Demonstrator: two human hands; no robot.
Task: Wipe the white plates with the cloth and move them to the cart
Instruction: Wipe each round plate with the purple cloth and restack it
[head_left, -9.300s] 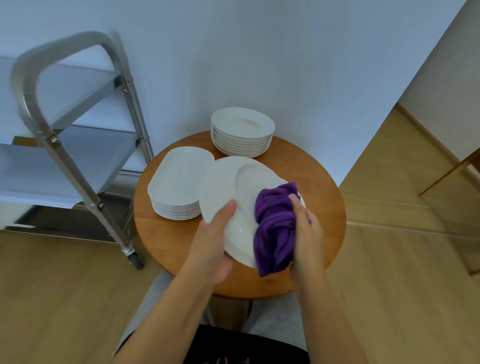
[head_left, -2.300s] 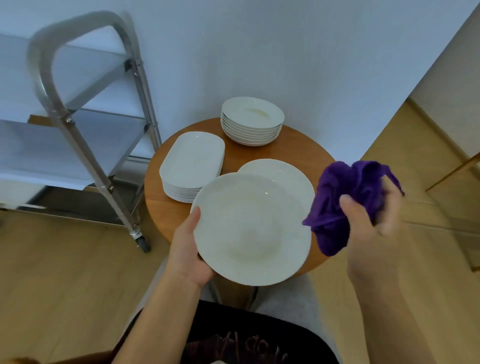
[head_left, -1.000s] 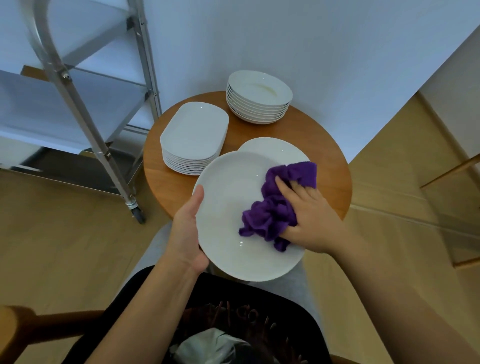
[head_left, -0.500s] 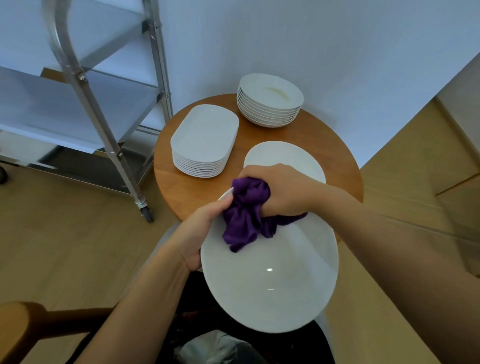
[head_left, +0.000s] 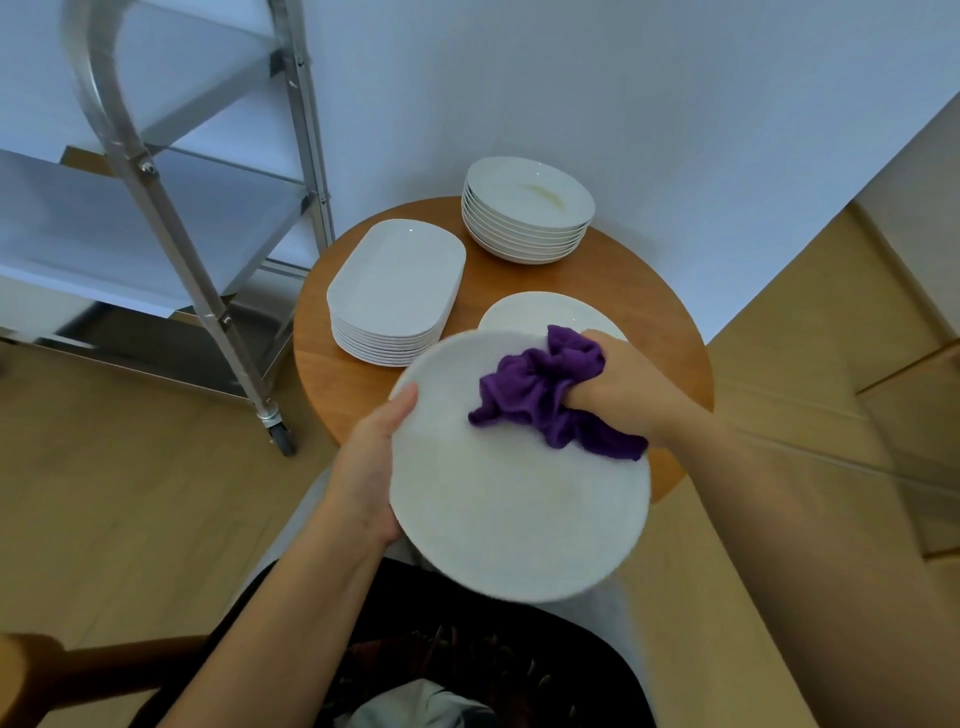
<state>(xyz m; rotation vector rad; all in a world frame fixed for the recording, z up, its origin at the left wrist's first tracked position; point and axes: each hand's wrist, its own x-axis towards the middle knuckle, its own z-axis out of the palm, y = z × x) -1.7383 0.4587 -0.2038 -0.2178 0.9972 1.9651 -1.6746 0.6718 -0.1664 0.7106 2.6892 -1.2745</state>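
I hold a large round white plate (head_left: 509, 499) over my lap, tilted toward me. My left hand (head_left: 371, 467) grips its left rim, thumb on top. My right hand (head_left: 618, 384) clutches a bunched purple cloth (head_left: 540, 395) and presses it on the plate's upper right part. On the round wooden table (head_left: 649, 291) behind lie another round white plate (head_left: 524, 312), a stack of oblong white plates (head_left: 397, 291) and a stack of round deep plates (head_left: 527, 208). The metal cart (head_left: 171, 208) stands at the left.
The cart's caster (head_left: 283, 441) sits close to the table's left edge. A white wall runs behind the table. Wood floor lies to the left and right. A wooden chair arm (head_left: 78, 670) shows at the lower left.
My right hand has slid the cloth from the plate's upper left edge to its upper right. The plate has shifted slightly up and left in my left hand's grip.
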